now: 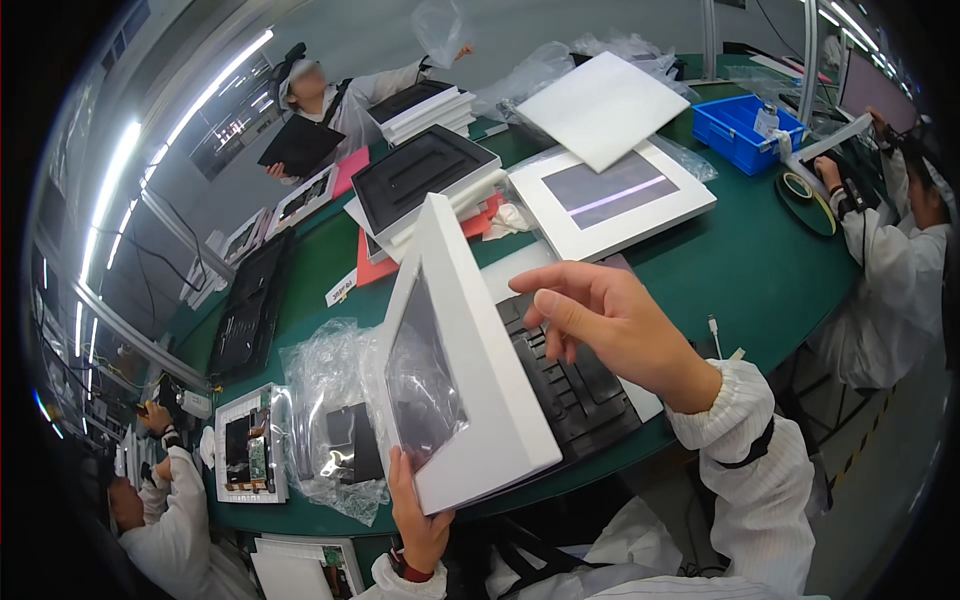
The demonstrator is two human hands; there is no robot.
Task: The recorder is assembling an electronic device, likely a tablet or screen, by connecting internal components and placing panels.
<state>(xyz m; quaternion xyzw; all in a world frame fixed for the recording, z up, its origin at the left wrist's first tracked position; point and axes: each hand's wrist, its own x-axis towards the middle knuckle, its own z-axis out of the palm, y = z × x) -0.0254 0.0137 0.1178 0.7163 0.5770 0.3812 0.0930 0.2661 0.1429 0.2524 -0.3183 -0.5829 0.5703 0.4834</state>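
At the table's near edge, left hand [420,520] fingers grip the white frame [455,370]; right hand [610,320] spread wide.

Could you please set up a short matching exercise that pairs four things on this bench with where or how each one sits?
Things:
1. White frame
2. Blue bin
3. White sheet
4. Black tray

Places or states:
A. At the bench's far right
B. Tilted up, held at its bottom edge by the left hand
C. Flat on the bench, under the right hand
D. Lying askew across a flat frame

Pairs: 1-B, 2-A, 3-D, 4-C
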